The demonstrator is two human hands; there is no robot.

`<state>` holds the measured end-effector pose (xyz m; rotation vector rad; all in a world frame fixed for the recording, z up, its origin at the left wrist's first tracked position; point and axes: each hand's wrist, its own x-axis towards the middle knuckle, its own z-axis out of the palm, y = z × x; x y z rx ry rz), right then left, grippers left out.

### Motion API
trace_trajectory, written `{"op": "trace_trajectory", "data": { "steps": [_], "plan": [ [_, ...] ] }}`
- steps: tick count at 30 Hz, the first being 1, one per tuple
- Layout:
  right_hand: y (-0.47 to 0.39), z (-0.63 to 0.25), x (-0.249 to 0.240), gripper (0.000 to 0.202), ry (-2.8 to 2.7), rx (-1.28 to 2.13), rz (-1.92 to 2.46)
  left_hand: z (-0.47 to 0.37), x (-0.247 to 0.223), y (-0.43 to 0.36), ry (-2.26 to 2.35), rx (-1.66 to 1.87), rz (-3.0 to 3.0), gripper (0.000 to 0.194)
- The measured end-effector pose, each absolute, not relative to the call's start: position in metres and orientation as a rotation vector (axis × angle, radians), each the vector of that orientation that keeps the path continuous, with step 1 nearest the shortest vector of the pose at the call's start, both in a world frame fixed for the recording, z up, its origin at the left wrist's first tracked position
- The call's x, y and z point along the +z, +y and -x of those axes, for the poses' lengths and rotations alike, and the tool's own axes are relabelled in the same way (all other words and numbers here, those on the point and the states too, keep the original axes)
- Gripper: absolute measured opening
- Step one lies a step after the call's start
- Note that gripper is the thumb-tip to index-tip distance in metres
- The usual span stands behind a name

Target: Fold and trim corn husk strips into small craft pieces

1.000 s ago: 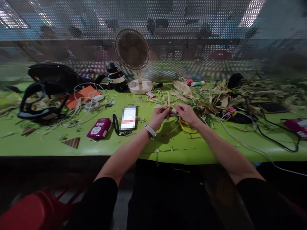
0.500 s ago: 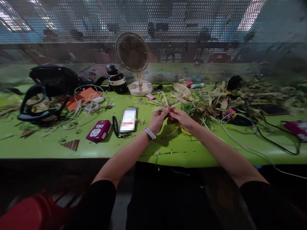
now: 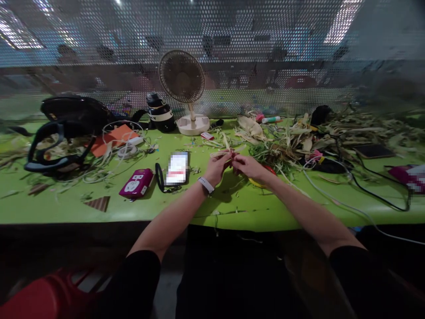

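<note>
My left hand (image 3: 217, 167), with a white band at the wrist, pinches a small bundle of pale husk strips (image 3: 226, 141) above the green table. My right hand (image 3: 249, 167) meets it from the right, its fingers closed at the base of the same strips. Something small and reddish shows between the fingertips, too small to name. Just behind my right hand a red and yellow ring-shaped thing (image 3: 257, 182) lies partly hidden on the table.
The green table (image 3: 133, 212) holds a phone (image 3: 177, 168), a purple power adapter (image 3: 137, 183), a fan (image 3: 192, 124), a black bottle (image 3: 161, 113) and a black bag (image 3: 76, 110). Dried husks (image 3: 252, 127) and green stems (image 3: 282, 153) pile up at right, crossed by cables.
The fingers of my right hand have curled in closer to my left fingertips, and the reddish piece beneath them shows less. The camera view has shifted slightly.
</note>
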<state>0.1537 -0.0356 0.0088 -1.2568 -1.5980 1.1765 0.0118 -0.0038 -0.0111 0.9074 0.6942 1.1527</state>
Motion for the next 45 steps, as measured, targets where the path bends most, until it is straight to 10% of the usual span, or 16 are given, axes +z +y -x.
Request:
{"op": "trace_trajectory", "data": {
  "steps": [5,21,27,45],
  "plan": [
    [-0.036,-0.184,0.034,0.042,-1.41,0.457,1.388,-0.009,-0.005,-0.008,0.7,1.088,-1.096,0.028],
    [-0.027,-0.162,0.014,0.043,-1.326,1.01,1.361,-0.006,-0.009,-0.006,0.682,0.937,-1.657,0.022],
    [-0.026,-0.181,0.027,0.007,-1.429,0.936,1.291,-0.006,-0.006,-0.011,0.642,0.848,-1.564,0.028],
    [-0.027,-0.177,0.028,0.036,-1.22,0.928,1.086,0.0,-0.008,0.002,0.686,0.991,-1.649,0.048]
  ]
}}
